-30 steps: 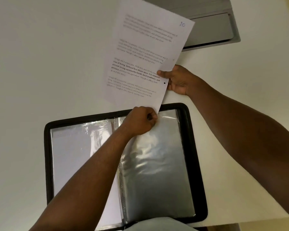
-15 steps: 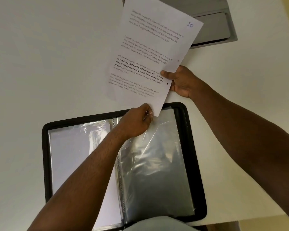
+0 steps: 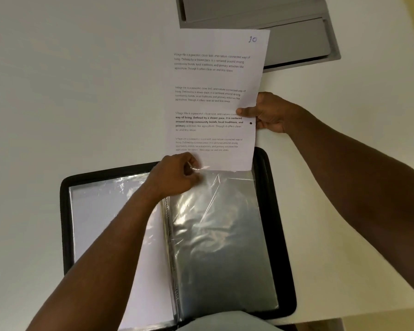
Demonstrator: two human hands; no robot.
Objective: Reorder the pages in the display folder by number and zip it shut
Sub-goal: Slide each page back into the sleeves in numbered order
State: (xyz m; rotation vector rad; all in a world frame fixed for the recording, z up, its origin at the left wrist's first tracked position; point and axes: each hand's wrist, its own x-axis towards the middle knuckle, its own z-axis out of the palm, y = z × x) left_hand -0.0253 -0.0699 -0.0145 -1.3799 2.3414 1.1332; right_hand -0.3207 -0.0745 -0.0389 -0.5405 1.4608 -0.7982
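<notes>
A black zip display folder [image 3: 276, 235] lies open on the white table, its clear sleeves glinting. On its right side is an empty-looking plastic sleeve [image 3: 220, 235]; on its left side a sleeve holds a white sheet [image 3: 98, 216]. A printed page [image 3: 213, 101] marked "10" in its top right corner stands above the right sleeve, its bottom edge at the sleeve's mouth. My right hand [image 3: 265, 113] pinches the page's right edge. My left hand [image 3: 177, 175] pinches the top lip of the right sleeve at the page's lower left corner.
A grey recessed hatch [image 3: 296, 37] is set into the table [image 3: 58, 80] behind the page. The table's near edge runs at the lower right, just past the folder. A pale garment shows at the bottom of the frame.
The page has swung from tilted to nearly square with the right sleeve and dropped to its mouth. My left hand has pulled the sleeve's lip up.
</notes>
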